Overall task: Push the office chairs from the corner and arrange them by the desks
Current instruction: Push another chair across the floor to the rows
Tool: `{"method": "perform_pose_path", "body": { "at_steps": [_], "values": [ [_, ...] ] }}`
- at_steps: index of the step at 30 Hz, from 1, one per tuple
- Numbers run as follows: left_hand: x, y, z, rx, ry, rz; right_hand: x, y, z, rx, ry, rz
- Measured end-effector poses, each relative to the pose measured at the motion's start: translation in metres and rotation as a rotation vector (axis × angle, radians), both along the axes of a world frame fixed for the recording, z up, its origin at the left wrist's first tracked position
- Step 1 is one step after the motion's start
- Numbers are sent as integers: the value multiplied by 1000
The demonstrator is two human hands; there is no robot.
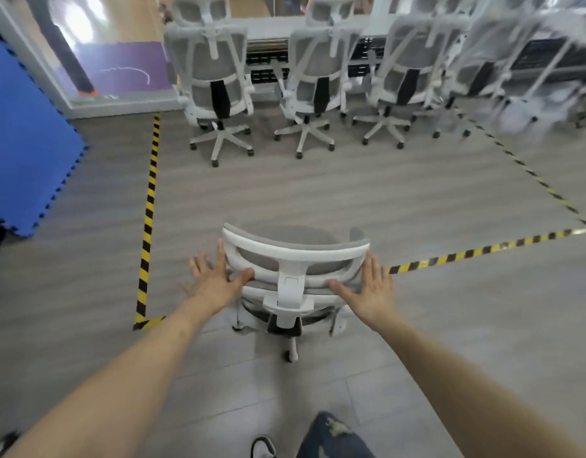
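Observation:
A white office chair with grey mesh (294, 256) stands right in front of me, its headrest at the middle of the view. My left hand (215, 279) lies flat against the left end of the headrest, fingers straight and spread, thumb under the frame. Against the right end rests my right hand (372, 287), also flat with straight fingers. Several matching chairs, such as the leftmost one (215, 77), line the long white desk (275, 28) at the back.
Yellow-black floor tape (149, 209) marks a rectangle on the grey wood floor, running left of the chair and off to the right. A blue foam mat (23, 143) leans at the left. My leg and shoe (331, 438) show at the bottom.

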State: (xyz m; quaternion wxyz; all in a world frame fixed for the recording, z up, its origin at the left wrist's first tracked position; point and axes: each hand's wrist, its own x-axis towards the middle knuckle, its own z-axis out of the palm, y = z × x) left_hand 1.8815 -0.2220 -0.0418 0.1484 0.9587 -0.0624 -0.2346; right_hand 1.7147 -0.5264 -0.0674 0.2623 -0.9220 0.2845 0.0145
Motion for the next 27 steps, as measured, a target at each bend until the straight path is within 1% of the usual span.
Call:
{"method": "perform_pose_path", "body": {
  "at_steps": [7, 12, 15, 21, 27],
  "values": [
    [-88, -113, 3, -63, 18, -129, -127, -87, -5, -38, 27, -155],
    [-145, -189, -10, -101, -8, -166, -204, -159, -4, -29, 43, -204],
    [-181, -233, -6, -112, 19, -174, -242, -201, -2, -22, 44, -201],
    [-218, -310, -2, -131, 23, -196, -279, -276, 8, -31, 51, -201],
    [-211, -392, 3, -138, 30, -197, -270, -364, 5, -54, 29, -200]
  ]
}}
